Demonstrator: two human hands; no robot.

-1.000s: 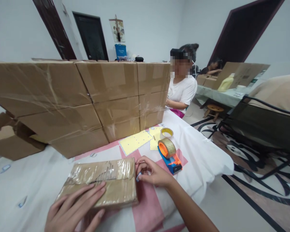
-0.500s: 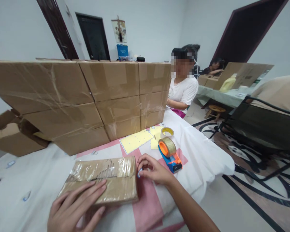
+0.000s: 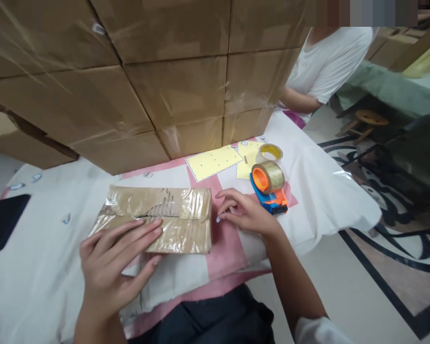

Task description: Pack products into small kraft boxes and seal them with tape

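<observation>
A flat brown cardboard box (image 3: 186, 234), wrapped in shiny clear tape and marked with dark pen strokes, lies on the cloth in front of me. My left hand (image 3: 118, 260) rests on its near left part, fingers stretched over the top and thumb at the front edge. Just off the box's right end is my right hand (image 3: 241, 210), its fingers curled in a loose pinch. A tiny pale blue-white bit shows at the thumb tip; I cannot make out what it is. Beyond this hand lies a blue and orange tape dispenser (image 3: 268, 188) with a roll of tape.
Stacked cardboard boxes (image 3: 189, 91) form a wall at the back. A loose clear tape roll (image 3: 270, 152) sits behind the dispenser. At left are a dark flat object (image 3: 5, 224) and another box (image 3: 25, 143). A person in a white shirt (image 3: 338, 57) sits behind the table (image 3: 329, 200).
My view has tilted down, bringing my lap and more of the dark flat object into sight. The left hand stays on the box; the right hand remains beside its end, slightly farther from it.
</observation>
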